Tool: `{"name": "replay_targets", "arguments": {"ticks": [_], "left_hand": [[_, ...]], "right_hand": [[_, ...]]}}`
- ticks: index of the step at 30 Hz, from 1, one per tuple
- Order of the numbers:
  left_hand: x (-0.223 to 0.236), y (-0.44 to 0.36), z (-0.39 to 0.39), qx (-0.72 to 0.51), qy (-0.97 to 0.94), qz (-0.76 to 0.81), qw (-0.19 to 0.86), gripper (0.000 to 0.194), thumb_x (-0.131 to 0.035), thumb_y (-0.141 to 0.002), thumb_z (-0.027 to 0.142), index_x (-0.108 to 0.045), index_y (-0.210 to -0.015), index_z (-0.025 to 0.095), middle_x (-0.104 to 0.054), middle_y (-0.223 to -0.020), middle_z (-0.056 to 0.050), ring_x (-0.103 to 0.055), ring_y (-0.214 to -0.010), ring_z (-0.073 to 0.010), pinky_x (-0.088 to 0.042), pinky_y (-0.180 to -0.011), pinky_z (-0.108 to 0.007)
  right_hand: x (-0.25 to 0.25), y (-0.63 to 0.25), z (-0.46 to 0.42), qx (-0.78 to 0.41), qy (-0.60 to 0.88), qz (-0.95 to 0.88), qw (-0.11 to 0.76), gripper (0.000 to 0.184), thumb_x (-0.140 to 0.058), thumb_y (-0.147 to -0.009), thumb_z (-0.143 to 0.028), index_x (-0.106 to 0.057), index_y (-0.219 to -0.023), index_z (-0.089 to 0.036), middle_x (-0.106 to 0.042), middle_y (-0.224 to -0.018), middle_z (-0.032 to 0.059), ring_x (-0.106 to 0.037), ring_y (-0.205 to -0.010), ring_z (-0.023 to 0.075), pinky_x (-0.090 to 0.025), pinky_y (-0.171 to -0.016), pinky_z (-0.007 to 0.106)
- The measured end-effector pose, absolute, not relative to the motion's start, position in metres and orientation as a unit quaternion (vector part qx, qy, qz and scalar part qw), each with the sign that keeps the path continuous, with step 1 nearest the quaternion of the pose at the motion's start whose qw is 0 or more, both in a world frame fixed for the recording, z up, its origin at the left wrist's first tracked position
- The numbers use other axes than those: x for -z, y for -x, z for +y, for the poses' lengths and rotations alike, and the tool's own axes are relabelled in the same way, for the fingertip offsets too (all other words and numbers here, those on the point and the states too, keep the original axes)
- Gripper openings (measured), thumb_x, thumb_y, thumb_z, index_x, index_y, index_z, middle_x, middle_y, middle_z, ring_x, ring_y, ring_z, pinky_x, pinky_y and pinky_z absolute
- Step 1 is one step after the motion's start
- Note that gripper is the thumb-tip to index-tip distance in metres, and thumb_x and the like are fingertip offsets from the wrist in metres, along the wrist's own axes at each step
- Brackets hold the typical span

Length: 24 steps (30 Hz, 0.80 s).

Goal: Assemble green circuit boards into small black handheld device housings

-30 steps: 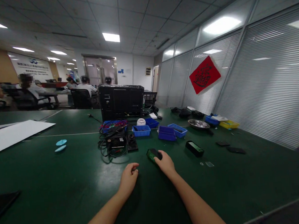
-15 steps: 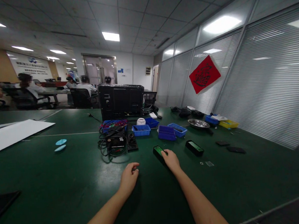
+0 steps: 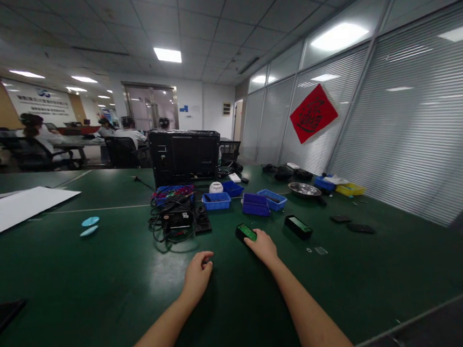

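My right hand [image 3: 263, 247] rests on the green table [image 3: 103, 282] with its fingers closed on the near end of a small black device with a green face [image 3: 245, 232]. A second, similar black and green device [image 3: 298, 226] lies to its right, apart from the hand. My left hand [image 3: 198, 274] lies on the table to the left with its fingers curled in; whether it holds anything is hidden. A black unit with tangled cables [image 3: 176, 221] sits just beyond the left hand.
Blue bins [image 3: 257, 203] stand behind the devices, with a metal bowl [image 3: 304, 190], a yellow tray [image 3: 350, 189] and a black computer case [image 3: 184, 156]. Dark flat pieces [image 3: 360, 228] lie right. A white sheet [image 3: 19, 205] and two cyan discs [image 3: 89, 225] lie left. People sit at far desks.
My right hand has slid the small green-faced device away from me and to the right, turning its green face up. The left hand has hardly moved.
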State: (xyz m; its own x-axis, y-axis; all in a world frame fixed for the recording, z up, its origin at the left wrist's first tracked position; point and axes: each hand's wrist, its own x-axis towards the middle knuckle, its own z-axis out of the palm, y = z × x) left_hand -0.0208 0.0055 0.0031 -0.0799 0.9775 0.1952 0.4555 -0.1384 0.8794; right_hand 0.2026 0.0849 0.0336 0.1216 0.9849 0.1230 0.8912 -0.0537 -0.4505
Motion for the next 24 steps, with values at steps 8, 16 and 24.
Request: {"name": "replay_targets", "arguments": {"ticks": [8,16,24], "left_hand": [[-0.002,0.021,0.006,-0.442,-0.615,0.586,0.289,0.029,-0.044,-0.071,0.023,-0.06,-0.095,0.017,-0.062,-0.094,-0.005,-0.057,-0.089,-0.0165,-0.045,-0.08,-0.029],[-0.003,0.021,0.006,-0.434,-0.623,0.585,0.285,0.03,-0.043,-0.072,0.022,-0.06,-0.096,0.017,-0.061,-0.096,-0.005,-0.056,-0.089,-0.0167,-0.044,-0.08,-0.029],[-0.006,0.02,0.005,-0.439,-0.615,0.587,0.29,0.029,-0.044,-0.071,0.022,-0.06,-0.095,0.017,-0.061,-0.096,-0.006,-0.056,-0.09,-0.0172,-0.045,-0.081,-0.031]], "right_hand": [[-0.037,-0.224,0.095,-0.209,0.721,-0.624,0.219,0.043,-0.037,-0.079,-0.052,-0.065,-0.083,-0.019,-0.065,-0.087,0.0077,-0.059,-0.081,0.0226,-0.041,-0.064,0.028],[-0.038,-0.21,0.081,-0.064,0.68,-0.685,0.255,0.054,-0.051,-0.072,-0.05,-0.052,-0.116,-0.018,-0.055,-0.109,0.0113,-0.05,-0.1,0.0255,-0.039,-0.079,0.032],[-0.031,-0.224,0.097,-0.174,0.71,-0.611,0.304,0.042,-0.049,-0.074,-0.039,-0.056,-0.109,-0.017,-0.062,-0.099,0.0089,-0.058,-0.089,0.0197,-0.042,-0.074,0.026]]}}
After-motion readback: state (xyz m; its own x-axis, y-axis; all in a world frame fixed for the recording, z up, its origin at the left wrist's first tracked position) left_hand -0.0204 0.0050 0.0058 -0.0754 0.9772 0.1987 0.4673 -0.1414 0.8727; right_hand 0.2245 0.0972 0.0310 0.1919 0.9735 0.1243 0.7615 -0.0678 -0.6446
